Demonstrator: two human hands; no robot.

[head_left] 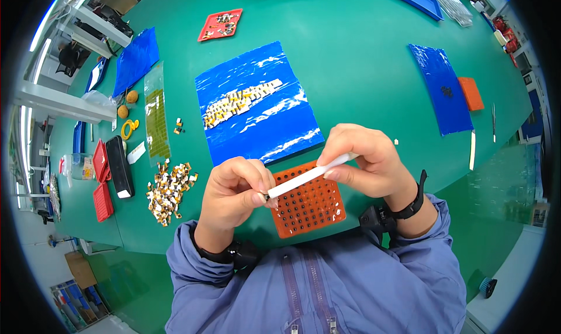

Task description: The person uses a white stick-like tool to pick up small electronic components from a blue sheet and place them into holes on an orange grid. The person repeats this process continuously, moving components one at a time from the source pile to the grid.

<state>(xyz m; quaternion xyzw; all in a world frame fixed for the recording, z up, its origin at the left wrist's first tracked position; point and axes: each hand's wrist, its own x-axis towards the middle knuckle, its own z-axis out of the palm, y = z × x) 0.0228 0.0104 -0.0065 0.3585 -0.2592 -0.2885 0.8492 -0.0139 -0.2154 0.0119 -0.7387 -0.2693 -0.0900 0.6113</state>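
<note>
My right hand (371, 161) holds a white stick-shaped tool (297, 181) between thumb and fingers, tilted with its lower end toward the left. At that end my left hand (232, 191) is closed in a pinch on a tiny dark part (267, 197), too small to name. Both hands are held over an orange-brown tray (312, 227) with rows of small black round pieces in it. Past the hands lies a glossy blue sheet (260, 144), bearing rows of small white and yellow-brown pieces (239, 102).
Left of my hands is a loose pile of similar small pieces (170, 192). Beyond it lie a black case (120, 167), red trays (103, 202) and yellow scissors (130, 128). At right are another blue sheet (441, 100), an orange block (471, 94) and tweezers (494, 123).
</note>
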